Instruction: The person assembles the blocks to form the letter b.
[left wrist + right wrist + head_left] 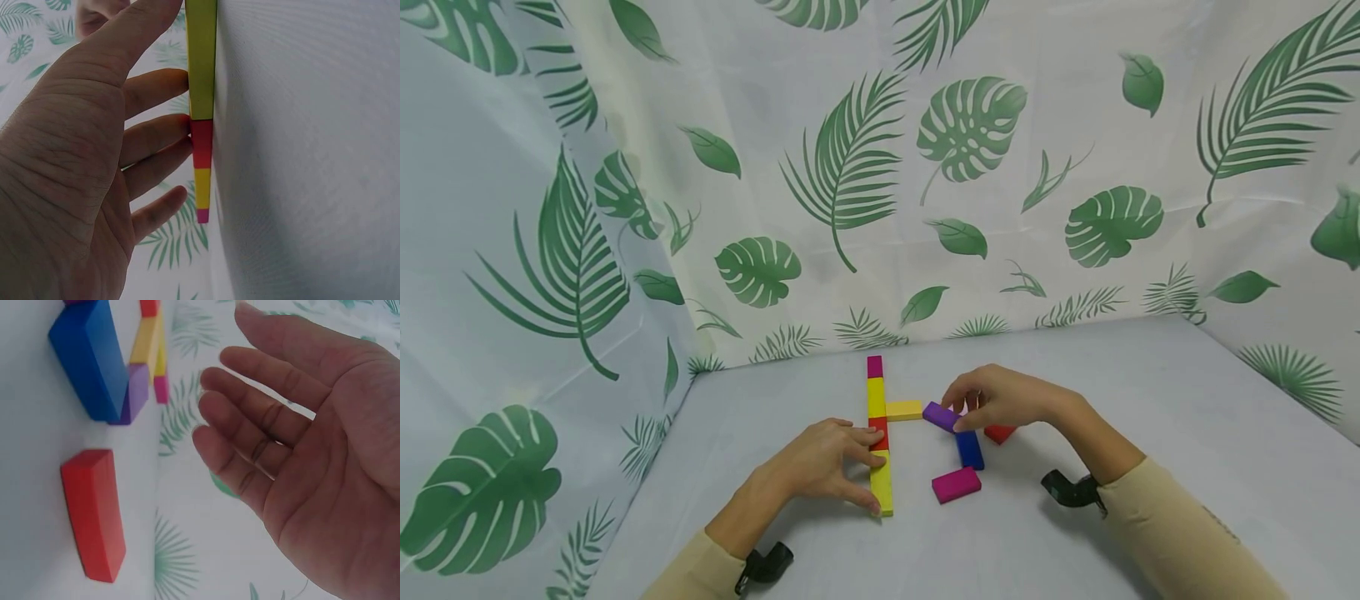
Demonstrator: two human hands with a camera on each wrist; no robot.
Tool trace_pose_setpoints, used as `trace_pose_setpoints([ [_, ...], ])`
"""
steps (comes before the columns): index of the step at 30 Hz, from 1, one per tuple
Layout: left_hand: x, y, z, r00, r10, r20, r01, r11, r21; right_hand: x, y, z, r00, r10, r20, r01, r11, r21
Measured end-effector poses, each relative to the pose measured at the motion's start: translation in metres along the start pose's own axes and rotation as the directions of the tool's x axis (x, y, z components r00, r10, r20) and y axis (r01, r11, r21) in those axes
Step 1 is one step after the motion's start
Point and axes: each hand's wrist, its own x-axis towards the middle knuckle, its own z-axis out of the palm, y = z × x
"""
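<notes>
A straight row of blocks runs away from me: a near yellow block (883, 490), a red block (882, 424), a farther yellow block (876, 396) and a magenta block (875, 367). My left hand (820, 460) lies along the row's left side, thumb at the near yellow block's near end, fingertips at the yellow and red blocks. My right hand (1015, 396) hovers by a purple block (938, 415) and a blue block (970, 451). In the right wrist view its loosely bent fingers (234, 444) hold nothing. A light orange block (904, 410) joins the row's right side.
Close to me lies a loose magenta block (957, 485). Another red block (95, 515) rests on the white tabletop (1052, 550), partly behind the right hand in the head view. A leaf-patterned cloth (850, 292) hangs at the back and sides.
</notes>
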Motion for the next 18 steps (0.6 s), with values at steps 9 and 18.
trace_pose_setpoints([
  [9,0.0,-0.001,0.001,1.0,0.0,-0.003,0.0,1.0,-0.009,-0.005,0.014,-0.008,0.999,0.044,-0.027,-0.044,0.999,0.001],
  [18,0.0,-0.001,0.001,1.0,-0.006,0.001,0.006,1.0,0.001,-0.006,0.028,-0.012,0.995,0.097,-0.018,-0.097,0.995,-0.02],
])
